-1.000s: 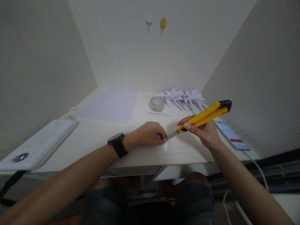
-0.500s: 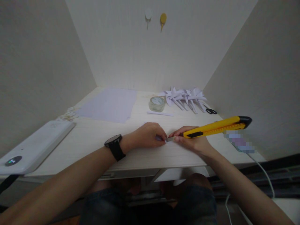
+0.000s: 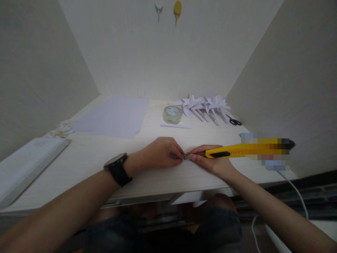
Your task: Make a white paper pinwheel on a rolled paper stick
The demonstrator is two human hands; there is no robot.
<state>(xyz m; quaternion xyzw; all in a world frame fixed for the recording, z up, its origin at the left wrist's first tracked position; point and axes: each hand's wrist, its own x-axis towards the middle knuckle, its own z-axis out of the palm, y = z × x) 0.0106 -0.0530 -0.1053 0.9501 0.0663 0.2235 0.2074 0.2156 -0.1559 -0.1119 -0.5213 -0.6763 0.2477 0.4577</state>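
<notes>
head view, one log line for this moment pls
left hand: pinning small paper piece | right hand: gripping yellow utility knife, blade at left fingertips | tape roll behind

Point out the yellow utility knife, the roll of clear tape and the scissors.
yellow utility knife (image 3: 231,151): head view, on its yellow handle.
roll of clear tape (image 3: 172,114): head view, on its side wall.
scissors (image 3: 235,122): head view, on the black handles.

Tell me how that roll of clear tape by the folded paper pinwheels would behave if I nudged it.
The tape roll lies flat on its side on the desk, so it would probably slide, not roll. It looks like a hollow ring, likely light. Stood on edge, it would probably roll away.
</notes>
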